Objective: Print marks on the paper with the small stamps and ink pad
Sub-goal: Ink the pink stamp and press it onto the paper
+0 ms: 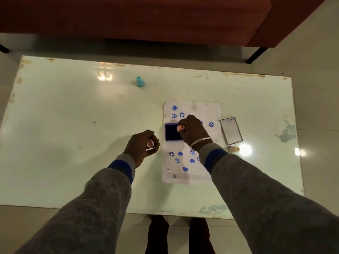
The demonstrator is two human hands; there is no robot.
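A: While the right hand (pixel 192 130) was closed round a small pale stamp (pixel 180 127), where did the stamp sit?

B: Over the ink pad (pixel 171 132), which lay open on the paper (pixel 207 110) toward its left edge; whether the face was touching the ink, I could not tell; the fingers hid it.

A: And the left hand (pixel 142 143)?

B: Curled shut on a second stamp (pixel 150 143), pinkish, held above the bare worktop (pixel 73 116) just left of the paper; it was not near the ink.

A: How should the inking have been done well, in your view?

B: Pressed straight down and lifted straight up, I judged; a tilt would have loaded one edge only; a light dab would have sufficed, since the blue marks (pixel 180 153) already on the sheet looked full. The paper was unpinned, so the left hand might have steadied it.

A: Anything else lying about?

B: The pad's clear lid (pixel 231 131) sat just right of the paper; a cream stamp (pixel 234 149) lay on its side below the lid; a teal stamp (pixel 139 81) stood well apart, farther up the worktop.
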